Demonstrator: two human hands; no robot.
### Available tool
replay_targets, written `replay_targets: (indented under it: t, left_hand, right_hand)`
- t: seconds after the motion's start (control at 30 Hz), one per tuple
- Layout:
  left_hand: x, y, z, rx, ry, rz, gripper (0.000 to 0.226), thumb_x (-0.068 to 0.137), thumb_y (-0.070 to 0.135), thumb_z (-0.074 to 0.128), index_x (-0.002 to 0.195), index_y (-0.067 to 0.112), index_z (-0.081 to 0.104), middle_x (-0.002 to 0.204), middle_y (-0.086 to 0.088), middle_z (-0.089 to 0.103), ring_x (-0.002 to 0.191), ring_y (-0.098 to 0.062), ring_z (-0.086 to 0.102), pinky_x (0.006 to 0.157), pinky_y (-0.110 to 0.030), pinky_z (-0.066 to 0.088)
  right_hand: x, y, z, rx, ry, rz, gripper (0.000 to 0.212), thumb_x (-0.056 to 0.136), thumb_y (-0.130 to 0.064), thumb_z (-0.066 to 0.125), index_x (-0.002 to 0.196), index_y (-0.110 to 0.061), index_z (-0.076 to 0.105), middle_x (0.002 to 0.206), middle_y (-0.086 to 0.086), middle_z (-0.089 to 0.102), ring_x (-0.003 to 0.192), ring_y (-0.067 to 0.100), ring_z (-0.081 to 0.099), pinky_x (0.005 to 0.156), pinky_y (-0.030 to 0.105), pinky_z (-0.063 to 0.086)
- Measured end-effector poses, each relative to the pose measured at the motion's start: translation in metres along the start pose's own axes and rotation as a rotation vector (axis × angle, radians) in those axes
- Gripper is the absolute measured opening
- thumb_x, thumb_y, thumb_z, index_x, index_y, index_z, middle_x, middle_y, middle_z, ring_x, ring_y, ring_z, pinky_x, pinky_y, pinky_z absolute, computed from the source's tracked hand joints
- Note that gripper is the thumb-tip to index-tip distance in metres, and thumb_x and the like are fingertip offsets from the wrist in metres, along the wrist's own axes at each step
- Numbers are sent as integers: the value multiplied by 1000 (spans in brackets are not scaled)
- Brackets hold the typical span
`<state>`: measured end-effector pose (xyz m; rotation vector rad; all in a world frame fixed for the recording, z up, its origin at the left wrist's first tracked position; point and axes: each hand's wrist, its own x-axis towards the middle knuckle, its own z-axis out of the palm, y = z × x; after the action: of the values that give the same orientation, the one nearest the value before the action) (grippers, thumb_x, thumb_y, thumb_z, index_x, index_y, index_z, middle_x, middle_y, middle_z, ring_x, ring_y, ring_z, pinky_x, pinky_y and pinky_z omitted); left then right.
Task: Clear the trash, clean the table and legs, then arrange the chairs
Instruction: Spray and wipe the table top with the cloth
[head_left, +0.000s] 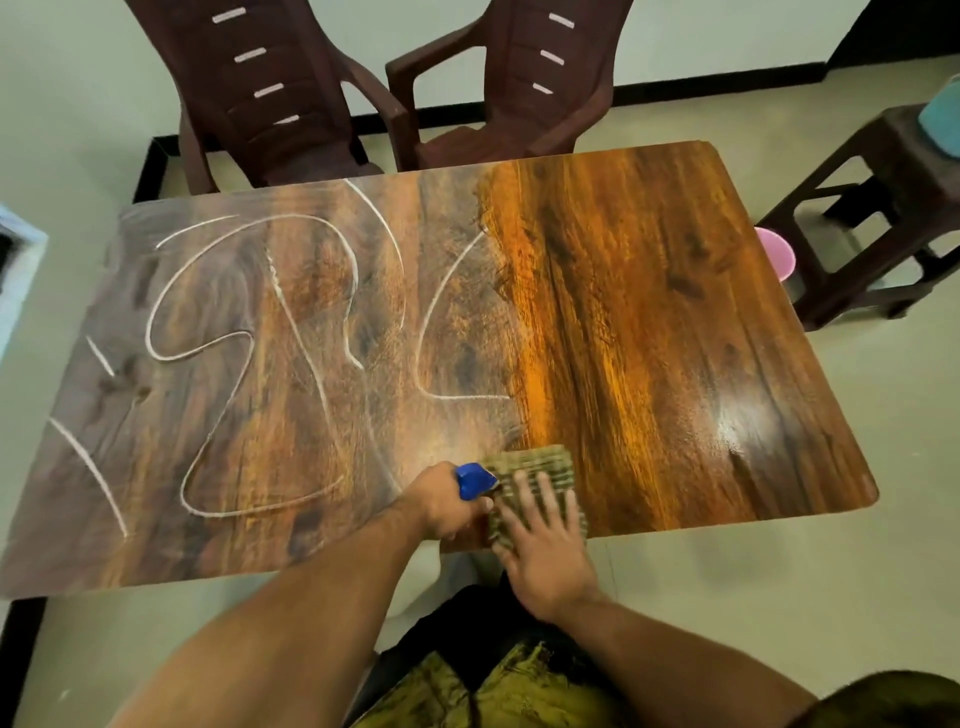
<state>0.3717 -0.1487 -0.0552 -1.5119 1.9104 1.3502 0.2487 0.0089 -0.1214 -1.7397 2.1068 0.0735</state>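
Observation:
A wood-grain table (649, 291) fills the view. White foamy lines and a dull film cover its left half (249, 332); the right half shines. A folded greenish cloth (540, 462) lies near the front edge. My right hand (545, 535) presses flat on it with fingers spread. Just to the cloth's left, my left hand (444, 501) grips a bottle with a blue spray head (474, 479); the bottle's body is hidden by the hand. Two dark brown plastic chairs (270, 88) (524, 88) stand at the far side.
A brown plastic stool (883, 218) stands right of the table with a light blue object (943, 124) on top. A pink bucket (775, 252) sits beside it at the table's right edge. A pale object (15, 270) is at the left.

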Motion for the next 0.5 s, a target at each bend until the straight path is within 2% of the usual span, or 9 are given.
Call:
replay_targets:
  t: [0.03,0.07,0.13,0.2,0.27,0.3,0.33,0.4,0.5]
  left_hand:
    - [0,1,-1,19,23,-5,28,85,40,73,88,14,62,75,-2,65,65,-17,62,63,-28,52]
    - [0,0,-2,30,45,-14,31,85,41,72,92,13,63,79,-4,66,70,-20,63,66,-30,52]
    - [-2,0,-6,52,65,-20,35,86,44,70,94,11,61,81,-4,63,73,-20,61,67,-30,49]
    - [-5,-3,-11,4,99,-34,33,87,44,70,88,14,56,77,-2,57,69,-17,56,64,-28,44]
    - [-6,-5,-15,-74,146,-59,31,87,42,72,84,17,53,75,0,56,65,-13,52,60,-25,41]
    - [-7,-5,-17,-82,167,-68,30,88,39,72,82,18,51,73,1,54,62,-11,50,58,-24,39]
    - [-9,-6,-19,-72,189,-70,30,89,37,71,79,19,49,71,2,53,61,-10,48,56,-23,38]
    - [-9,-7,-25,-48,223,-82,29,91,33,69,76,20,48,71,1,52,60,-10,47,56,-24,38]
    - [-7,-5,-37,-44,275,-83,25,91,30,68,79,18,50,72,1,54,60,-9,48,58,-24,39]
  right_hand:
    - [2,1,-3,-18,-15,-96,63,97,-58,29,155,-32,30,167,4,1,152,31,-11,117,57,-5]
    - [6,7,-8,-26,-17,-162,65,96,-59,30,155,-32,30,167,3,1,152,28,-14,117,56,-6]
    - [19,31,-18,-44,-29,-167,70,95,-63,26,157,-32,12,167,2,-11,151,25,-21,118,54,-14]
    - [39,46,-30,7,21,91,72,96,-63,20,157,-31,-1,165,6,-19,150,28,-22,118,54,-18]
    - [64,42,-43,116,55,416,70,99,-60,17,159,-30,-2,165,10,-17,150,31,-21,118,58,-13]
    - [73,32,-48,162,33,509,70,100,-58,17,159,-28,-4,165,12,-18,150,34,-22,118,60,-11]
    - [80,17,-50,161,1,500,70,100,-58,16,159,-27,-8,164,13,-20,149,36,-24,117,62,-11]
    - [79,-15,-45,54,-80,222,67,100,-57,14,157,-30,-9,162,12,-25,146,38,-29,114,64,-17]
    - [55,-43,-30,-103,-209,-440,62,102,-51,23,159,-30,12,164,5,-17,146,31,-30,113,57,-26]
